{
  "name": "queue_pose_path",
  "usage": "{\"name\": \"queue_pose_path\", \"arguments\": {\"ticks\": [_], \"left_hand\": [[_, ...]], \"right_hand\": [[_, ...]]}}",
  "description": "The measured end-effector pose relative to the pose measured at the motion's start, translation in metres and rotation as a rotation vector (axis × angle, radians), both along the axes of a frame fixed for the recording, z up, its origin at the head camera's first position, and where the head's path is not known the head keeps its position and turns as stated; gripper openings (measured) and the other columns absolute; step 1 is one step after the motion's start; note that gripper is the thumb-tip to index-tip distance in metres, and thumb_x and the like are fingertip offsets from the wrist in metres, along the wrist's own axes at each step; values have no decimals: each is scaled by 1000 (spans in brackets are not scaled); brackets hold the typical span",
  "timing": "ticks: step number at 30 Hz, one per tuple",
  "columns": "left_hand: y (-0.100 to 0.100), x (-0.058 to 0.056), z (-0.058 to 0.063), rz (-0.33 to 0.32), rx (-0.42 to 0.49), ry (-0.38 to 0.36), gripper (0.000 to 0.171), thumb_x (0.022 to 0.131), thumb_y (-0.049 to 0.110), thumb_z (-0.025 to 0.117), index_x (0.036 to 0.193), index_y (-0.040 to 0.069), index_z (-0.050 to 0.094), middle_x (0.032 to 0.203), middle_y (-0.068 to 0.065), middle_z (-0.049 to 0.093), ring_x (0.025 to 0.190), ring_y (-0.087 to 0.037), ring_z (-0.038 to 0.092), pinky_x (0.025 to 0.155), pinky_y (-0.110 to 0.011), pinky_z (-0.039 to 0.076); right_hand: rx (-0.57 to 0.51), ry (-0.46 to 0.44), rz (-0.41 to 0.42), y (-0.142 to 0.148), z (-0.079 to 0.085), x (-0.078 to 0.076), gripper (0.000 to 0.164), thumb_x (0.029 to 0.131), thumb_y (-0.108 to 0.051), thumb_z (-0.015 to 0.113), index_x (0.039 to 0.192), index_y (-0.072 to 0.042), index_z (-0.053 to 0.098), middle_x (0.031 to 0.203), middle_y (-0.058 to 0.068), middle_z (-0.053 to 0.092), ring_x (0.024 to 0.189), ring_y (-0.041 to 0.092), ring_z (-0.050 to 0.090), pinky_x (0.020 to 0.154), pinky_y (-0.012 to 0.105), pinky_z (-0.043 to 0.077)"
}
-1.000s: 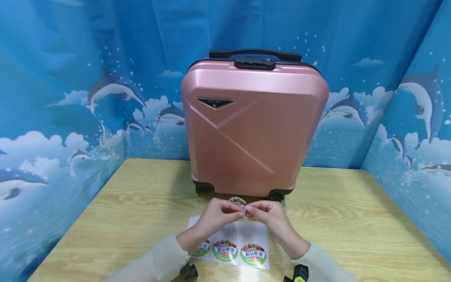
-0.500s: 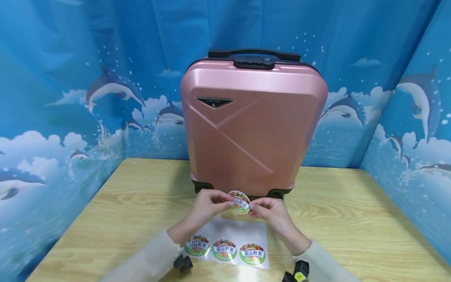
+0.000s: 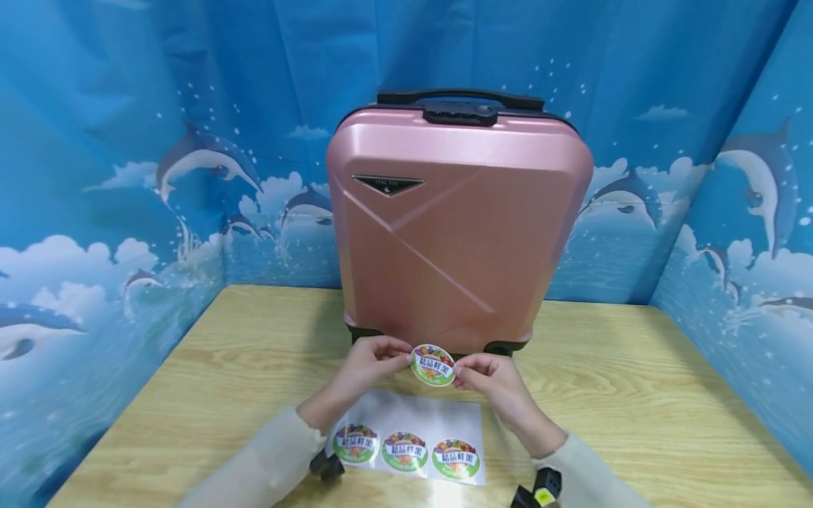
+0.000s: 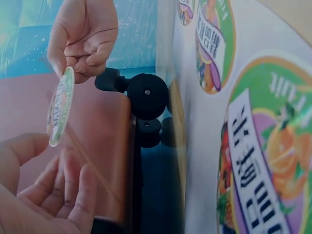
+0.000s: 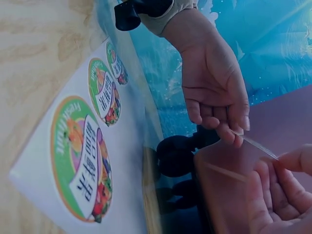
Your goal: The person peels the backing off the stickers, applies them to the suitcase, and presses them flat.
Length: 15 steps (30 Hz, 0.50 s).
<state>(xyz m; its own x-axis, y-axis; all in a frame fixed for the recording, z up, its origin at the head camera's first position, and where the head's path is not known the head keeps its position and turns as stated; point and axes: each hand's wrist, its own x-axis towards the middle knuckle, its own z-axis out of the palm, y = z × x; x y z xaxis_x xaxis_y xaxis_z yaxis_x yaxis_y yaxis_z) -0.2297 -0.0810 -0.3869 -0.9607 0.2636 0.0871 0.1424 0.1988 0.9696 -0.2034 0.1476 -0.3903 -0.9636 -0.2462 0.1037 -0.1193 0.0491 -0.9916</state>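
Observation:
An oval fruit sticker (image 3: 433, 365) with a green lower border and printed lettering is stretched between both hands, in front of the lower edge of a pink suitcase (image 3: 457, 240). My left hand (image 3: 368, 367) pinches its left edge between thumb and fingertips. At the opposite edge, my right hand (image 3: 498, 388) pinches it the same way. The left wrist view shows the sticker (image 4: 61, 107) nearly edge-on between the two hands. Below them a white sticker sheet (image 3: 438, 416) lies on the table, with a row of three matching stickers (image 3: 405, 451) along its near side.
The suitcase stands upright at the back of the wooden table (image 3: 254, 395), its black wheels (image 5: 175, 156) showing in the right wrist view. Blue curtains (image 3: 273, 85) printed with dolphins and clouds surround the table's back and sides.
Both hands have raised the sticker slightly from the sheet. The left hand has shifted left and up, so the sticker's whole face now shows between the hands.

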Motion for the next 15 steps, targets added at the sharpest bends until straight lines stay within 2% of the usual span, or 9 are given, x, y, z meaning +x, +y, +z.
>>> {"name": "queue_pose_path", "arguments": {"ticks": [5, 12, 15], "left_hand": [[1, 1, 0, -1, -5, -4, 14, 84, 6, 69, 93, -5, 68, 70, -2, 63, 61, -8, 54, 57, -27, 50], [3, 2, 4, 1, -3, 14, 14, 82, 6, 70, 92, -4, 69, 73, -3, 65, 63, -9, 54, 58, -26, 50], [5, 3, 6, 8, -1, 27, 15, 81, 7, 72, 91, -3, 69, 74, -3, 66, 64, -10, 54, 57, -22, 48]], "right_hand": [[16, 23, 10, 1, 3, 0, 22, 85, 3, 59, 95, 22, 56, 79, 9, 68, 70, 10, 65, 71, 28, 56], [74, 68, -40, 5, 4, 0, 20, 84, 4, 61, 96, 18, 59, 85, 24, 66, 72, 16, 66, 71, 27, 56], [62, 68, -73, 6, 4, 0, 19, 84, 4, 63, 96, 18, 60, 85, 24, 67, 72, 15, 67, 71, 28, 56]]}}
